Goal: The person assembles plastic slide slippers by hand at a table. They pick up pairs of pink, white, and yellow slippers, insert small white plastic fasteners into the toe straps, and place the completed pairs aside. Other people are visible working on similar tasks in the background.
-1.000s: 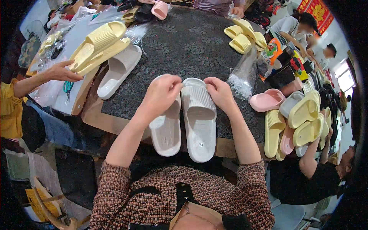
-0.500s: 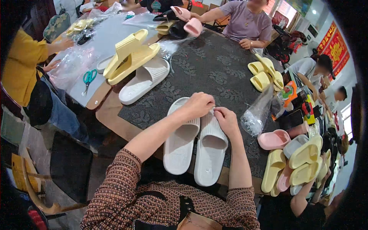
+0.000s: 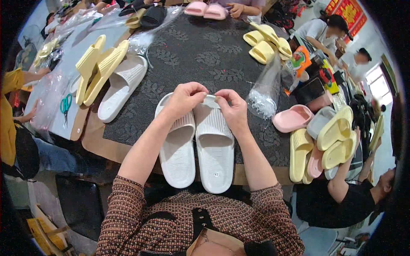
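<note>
Two light-grey slippers lie side by side before me at the table's near edge, toes pointing away. My left hand (image 3: 185,101) reaches over the toe of the left slipper (image 3: 177,155), thumb and fingers pinched together. Beside it, my right hand (image 3: 232,110) is at the toe of the right slipper (image 3: 216,160), also in a pinch, thumb by the toe's edge. A small gap separates the two sets of fingertips. Anything held between them is too small to make out. A round white sticker (image 3: 216,174) is on the right slipper's heel.
Left of my hands are yellow slippers (image 3: 106,70) and a grey slipper (image 3: 114,96), with teal scissors (image 3: 65,103) beyond. To the right lie a clear bag of small white pieces (image 3: 262,102) and piled slippers (image 3: 335,130). Yellow slippers (image 3: 262,51) and pink slippers (image 3: 214,11) sit farther off. People surround the table.
My view has shifted, and both slippers now sit farther left in it. My hands have come slightly apart at the toes. Across the table, the pink slippers have been lowered onto the tabletop.
</note>
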Available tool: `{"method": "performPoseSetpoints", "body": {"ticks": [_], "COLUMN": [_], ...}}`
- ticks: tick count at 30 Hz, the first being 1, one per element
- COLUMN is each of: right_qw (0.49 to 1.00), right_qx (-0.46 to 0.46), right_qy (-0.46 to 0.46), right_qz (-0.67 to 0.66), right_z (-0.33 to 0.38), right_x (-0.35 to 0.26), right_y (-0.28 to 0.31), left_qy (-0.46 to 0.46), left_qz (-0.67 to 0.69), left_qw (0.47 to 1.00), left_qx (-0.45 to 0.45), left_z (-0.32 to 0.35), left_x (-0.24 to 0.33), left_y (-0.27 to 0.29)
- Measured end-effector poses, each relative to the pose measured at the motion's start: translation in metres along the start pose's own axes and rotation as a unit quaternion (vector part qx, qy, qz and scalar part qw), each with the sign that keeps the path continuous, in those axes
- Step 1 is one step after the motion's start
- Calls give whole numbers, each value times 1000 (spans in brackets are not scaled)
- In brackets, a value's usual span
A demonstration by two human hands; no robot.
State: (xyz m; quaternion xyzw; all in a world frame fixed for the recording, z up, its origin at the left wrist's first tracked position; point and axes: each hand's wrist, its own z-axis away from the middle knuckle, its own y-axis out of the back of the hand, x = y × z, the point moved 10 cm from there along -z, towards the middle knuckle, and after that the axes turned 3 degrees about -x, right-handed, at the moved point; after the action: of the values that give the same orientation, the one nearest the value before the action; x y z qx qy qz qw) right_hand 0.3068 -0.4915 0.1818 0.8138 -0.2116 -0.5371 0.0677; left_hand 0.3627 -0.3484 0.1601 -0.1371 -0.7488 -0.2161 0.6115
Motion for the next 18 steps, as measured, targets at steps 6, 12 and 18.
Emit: {"method": "performPoseSetpoints", "body": {"ticks": [6,12,18], "right_qw": [998,994,992], "right_qx": [24,-11,-21], "right_qy": [-43,-84,-103], "right_qz": [-49,-72,-74], "right_z": [2,1,3], "right_x": [16,37,65], "right_y": [8,0,0], "left_qy": [28,47,-185], "left_qz": [-60,-153,-355], "left_qw": [998,986,910], "left_qx": [-14,-38,106], "left_z": [-1,-9,33], "left_x": [-5,-12,79], "left_y": [-4,5,14]}}
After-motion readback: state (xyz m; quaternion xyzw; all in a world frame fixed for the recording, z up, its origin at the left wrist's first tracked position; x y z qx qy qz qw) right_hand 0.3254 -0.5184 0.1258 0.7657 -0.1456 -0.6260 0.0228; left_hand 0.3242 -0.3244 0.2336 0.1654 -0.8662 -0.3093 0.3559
